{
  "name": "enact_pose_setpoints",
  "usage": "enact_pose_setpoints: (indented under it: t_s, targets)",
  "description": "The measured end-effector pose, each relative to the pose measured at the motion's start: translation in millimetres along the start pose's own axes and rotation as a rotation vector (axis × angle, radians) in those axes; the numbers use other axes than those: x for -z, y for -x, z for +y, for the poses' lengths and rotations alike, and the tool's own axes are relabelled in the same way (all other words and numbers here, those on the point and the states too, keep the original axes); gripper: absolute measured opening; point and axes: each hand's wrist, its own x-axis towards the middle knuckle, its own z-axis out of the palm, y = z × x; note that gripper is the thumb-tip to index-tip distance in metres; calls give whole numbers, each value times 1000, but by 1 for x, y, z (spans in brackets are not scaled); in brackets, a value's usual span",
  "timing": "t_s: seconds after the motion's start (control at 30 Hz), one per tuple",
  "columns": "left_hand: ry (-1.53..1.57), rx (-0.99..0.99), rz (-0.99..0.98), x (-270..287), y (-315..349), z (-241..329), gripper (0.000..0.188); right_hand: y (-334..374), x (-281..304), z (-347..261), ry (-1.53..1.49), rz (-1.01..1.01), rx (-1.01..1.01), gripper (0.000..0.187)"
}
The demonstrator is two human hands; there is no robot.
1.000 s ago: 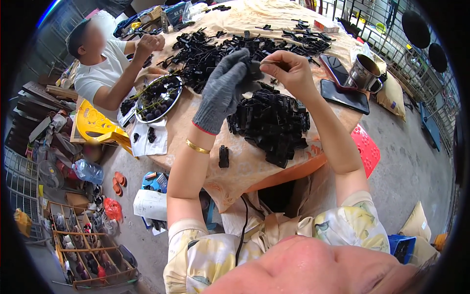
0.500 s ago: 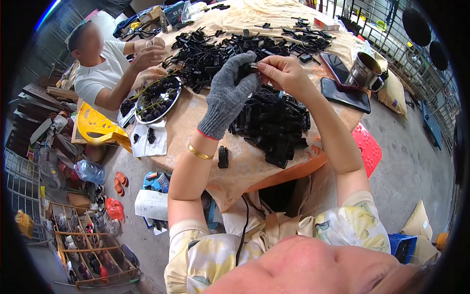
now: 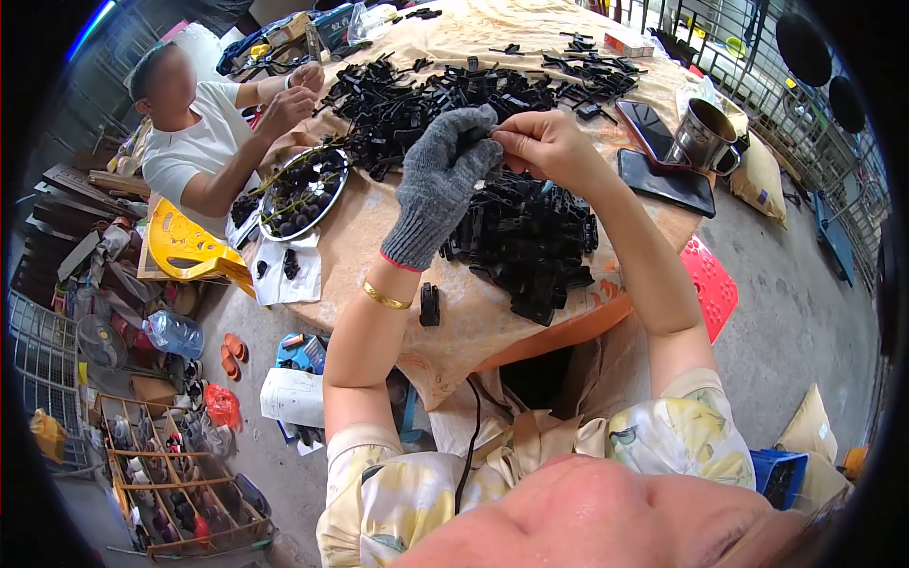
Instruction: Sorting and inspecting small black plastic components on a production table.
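The left hand (image 3: pixel 440 180), gloved, curls around a mostly hidden black part (image 3: pixel 471 142), seemingly steadying it for the right hand (image 3: pixel 549 147), pinched closed on something unclear, the near pile (image 3: pixel 530 246) at their five o'clock, the far pile (image 3: pixel 454 90) at eleven, both handy.

The pile of black parts (image 3: pixel 530 251) looks like low-sheen plastic. Left of it: matt, rough-knit glove (image 3: pixel 426 204), polished metal bracelet (image 3: pixel 385 296), shiny metal plate (image 3: pixel 329 210). Right of it: glossy metal mug (image 3: pixel 703 131), smooth phones (image 3: pixel 666 183). Beneath: cloth tablecloth (image 3: pixel 365 227).

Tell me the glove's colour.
The glove is grey, with a thin red edge at the wrist; best seen in the head view.
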Motion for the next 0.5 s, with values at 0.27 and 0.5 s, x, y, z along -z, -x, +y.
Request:
enact_pose_setpoints:
  t_s: [0.27, 0.5]
  targets:
    - [-663, -489, 46, 3, 0, -5, 23, 2, 0, 1, -147, -32, -78, 23]
    - [-791, -622, -67, 2, -3, -6, 34, -23, 63, 31, 675, 281, -8, 27]
